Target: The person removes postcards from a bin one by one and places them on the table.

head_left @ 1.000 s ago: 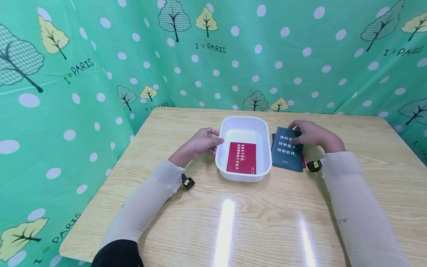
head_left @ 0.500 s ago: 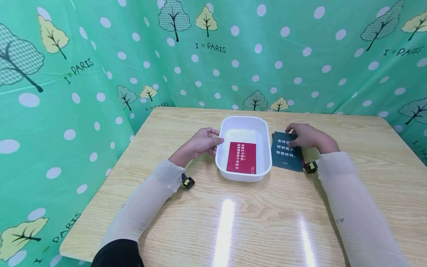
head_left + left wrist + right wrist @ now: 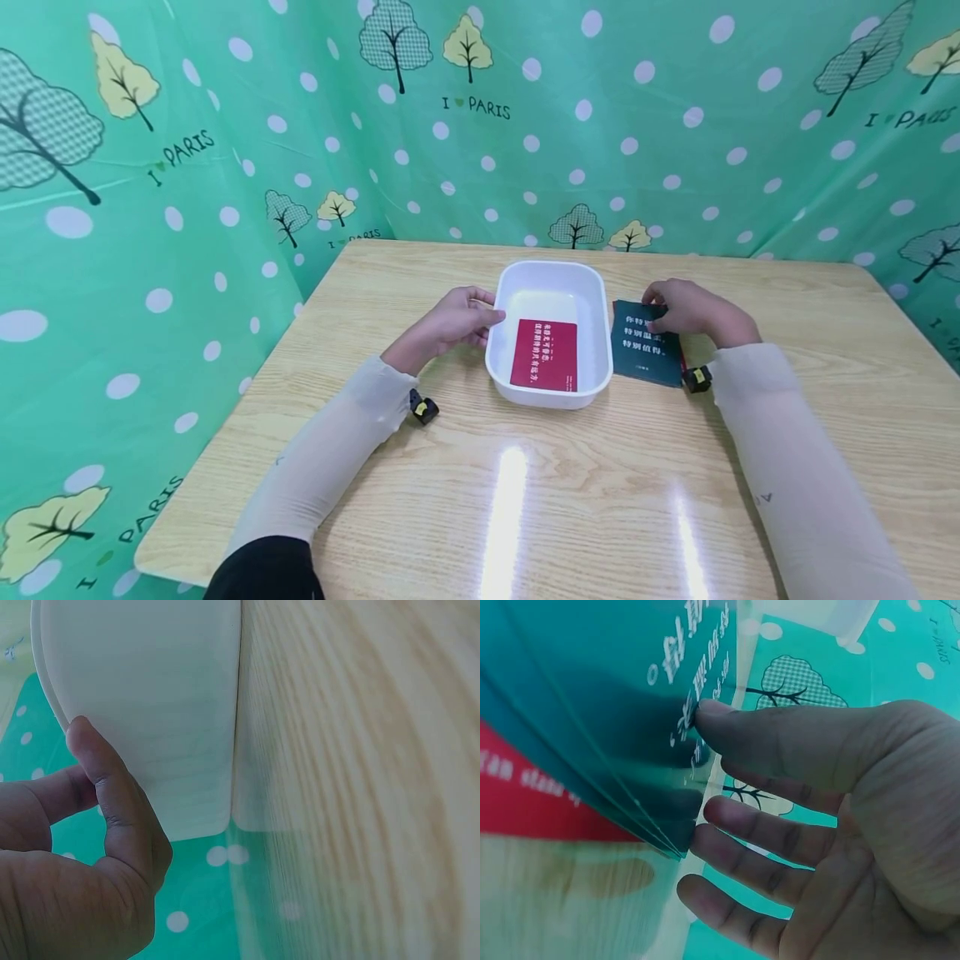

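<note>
In the head view, a white tub stands on a wooden table, with a red booklet lying flat inside it, toward the near end. The left hand pinches the tub's left wall at the rim, thumb on top. Just to the right of the tub lies a green booklet with white writing; whether the two touch, I cannot tell. The right hand holds its upper right part, the thumb on the cover and a finger at the far edge. A sliver of red shows along its right side. Behind the table hangs a green curtain with white dots and trees.

In the left wrist view, one fingertip presses on the outside of the tub, close to the rim, and another finger is bent behind it.

In the right wrist view, the thumb lies on the green cover, and the other fingers are spread a little apart, their tips near the booklet's edge. Several green layers fan at the corner, and another red booklet with white letters shows beneath them
</note>
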The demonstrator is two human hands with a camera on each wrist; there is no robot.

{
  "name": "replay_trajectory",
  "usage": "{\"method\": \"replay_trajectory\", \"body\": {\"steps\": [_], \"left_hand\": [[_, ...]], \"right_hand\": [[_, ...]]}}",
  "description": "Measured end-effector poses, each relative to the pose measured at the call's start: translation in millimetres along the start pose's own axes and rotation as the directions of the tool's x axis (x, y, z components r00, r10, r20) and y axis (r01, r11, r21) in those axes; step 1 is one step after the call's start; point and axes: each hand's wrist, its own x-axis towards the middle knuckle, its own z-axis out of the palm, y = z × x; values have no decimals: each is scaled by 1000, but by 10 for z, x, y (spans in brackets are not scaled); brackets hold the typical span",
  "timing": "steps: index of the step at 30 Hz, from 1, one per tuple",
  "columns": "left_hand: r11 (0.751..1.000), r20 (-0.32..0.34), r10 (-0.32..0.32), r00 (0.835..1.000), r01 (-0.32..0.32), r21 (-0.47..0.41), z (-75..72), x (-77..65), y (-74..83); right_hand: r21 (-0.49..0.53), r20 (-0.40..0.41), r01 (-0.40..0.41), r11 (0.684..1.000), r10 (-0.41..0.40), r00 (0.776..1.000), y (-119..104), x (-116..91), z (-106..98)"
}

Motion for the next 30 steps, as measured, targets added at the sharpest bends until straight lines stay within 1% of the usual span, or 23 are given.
{"method": "replay_trajectory", "body": {"steps": [7,9,11,14,17,20,24,27,30], "left_hand": [[1000,3,-3,1000,3,1,1,-8,3],[1000,4,-4,1000,4,1,0,-8,2],[1000,5,-5,1000,5,3,-1,-10,3],[1000,5,-5,1000,5,3,-1,-12,4],[1000,2,-9,1000,9,4,4,-13,2],[1000,-1,-11,1000,11,4,9,-12,0],[1000,-8,-10,1000,10,6,8,-11,-1],[1000,-8,-11,1000,11,6,3,-4,1],[1000,-2,-13,1000,13,10,3,6,6]], "right_hand": [[-18,-6,29,999,-29,1000,-29,-2,9],[-26,-37,51,998,-52,998,-54,-8,2],[-34,-85,75,997,-78,993,-90,-16,-8],[-53,-170,115,992,-123,978,-178,-19,-23],[-65,-234,155,986,-166,958,-296,-9,-27],[-68,-289,199,978,-211,934,-417,7,-15],[-69,-357,265,962,-272,894,-544,28,26],[-57,-376,310,949,-308,874,-621,30,71],[-59,-365,327,943,-325,872,-696,23,116]]}}
